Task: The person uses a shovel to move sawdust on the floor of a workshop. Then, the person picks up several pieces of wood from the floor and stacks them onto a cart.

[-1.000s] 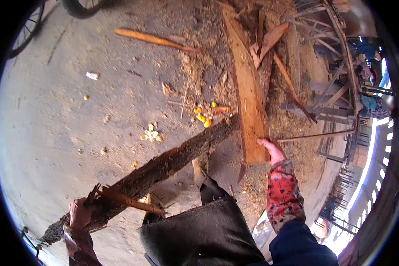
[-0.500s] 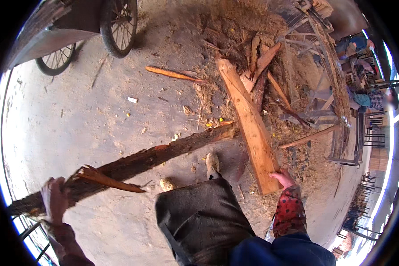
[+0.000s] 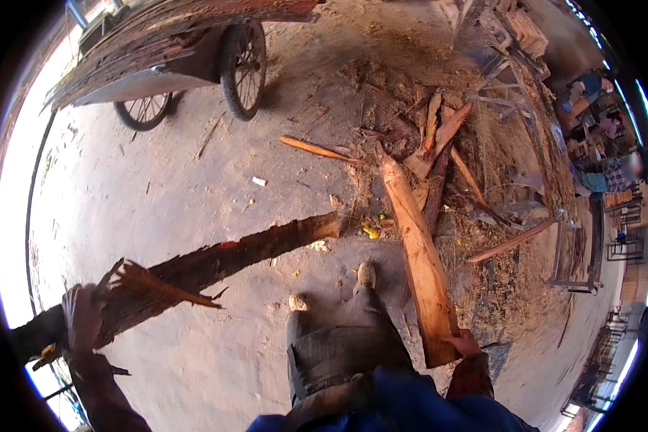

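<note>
My left hand [image 3: 83,317] is closed on a long, dark, bark-covered wood slab [image 3: 216,259]. The slab slants up to the right, its pale cut end over the floor ahead of my feet. A split strip of bark [image 3: 162,283] sticks out from it beside the hand. On the right, my right hand [image 3: 466,343] grips the near end of a pale, bare-faced plank [image 3: 419,266]. That plank's narrow far end reaches a heap of wood offcuts [image 3: 439,155]. Between the two pieces are my shoes and dark trouser legs.
A two-wheeled cart [image 3: 147,79] loaded with rough slabs stands at the upper left. A thin orange-brown offcut [image 3: 317,149] lies on the dusty concrete floor [image 3: 194,194]. Along the right are a long timber piece [image 3: 536,129], a bench-like frame [image 3: 582,252], and people farther off.
The bark slab has shifted left, and its far end now stands apart from the pale plank. My view has moved, bringing more of the loaded cart in. Both hands keep their holds.
</note>
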`<state>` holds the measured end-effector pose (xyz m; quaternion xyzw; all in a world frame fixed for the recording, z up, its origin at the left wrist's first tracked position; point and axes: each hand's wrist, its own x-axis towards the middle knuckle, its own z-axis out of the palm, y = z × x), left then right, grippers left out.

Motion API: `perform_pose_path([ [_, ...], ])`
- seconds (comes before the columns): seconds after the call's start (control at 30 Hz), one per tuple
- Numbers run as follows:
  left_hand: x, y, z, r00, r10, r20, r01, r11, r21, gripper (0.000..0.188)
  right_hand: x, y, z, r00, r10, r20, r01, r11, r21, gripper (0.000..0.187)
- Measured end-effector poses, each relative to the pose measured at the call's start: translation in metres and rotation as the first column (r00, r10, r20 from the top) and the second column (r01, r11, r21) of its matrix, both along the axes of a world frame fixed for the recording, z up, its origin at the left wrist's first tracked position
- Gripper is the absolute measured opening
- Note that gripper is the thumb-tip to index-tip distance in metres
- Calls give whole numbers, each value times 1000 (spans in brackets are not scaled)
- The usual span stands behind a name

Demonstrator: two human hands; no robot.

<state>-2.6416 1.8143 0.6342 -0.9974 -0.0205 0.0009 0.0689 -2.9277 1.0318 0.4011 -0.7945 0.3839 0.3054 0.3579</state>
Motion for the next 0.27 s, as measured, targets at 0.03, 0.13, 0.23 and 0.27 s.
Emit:
perform_pose_path([
  [0.03,1,-7,3,997,55,-48,-55,998,3,23,5,6,9,997,-78,28,75,995,73,35],
  [0.13,6,10,5,976,142,-166,-150,988,-38,26,28,27,27,985,-166,42,157,973,170,42],
  [0.23,23,30,-13,958,167,-232,-183,982,-47,34,21,19,25,990,-142,-4,142,986,93,46],
  [0.27,16,37,-10,952,190,-239,-203,979,-32,37,32,32,36,979,-202,-3,201,969,143,50],
])
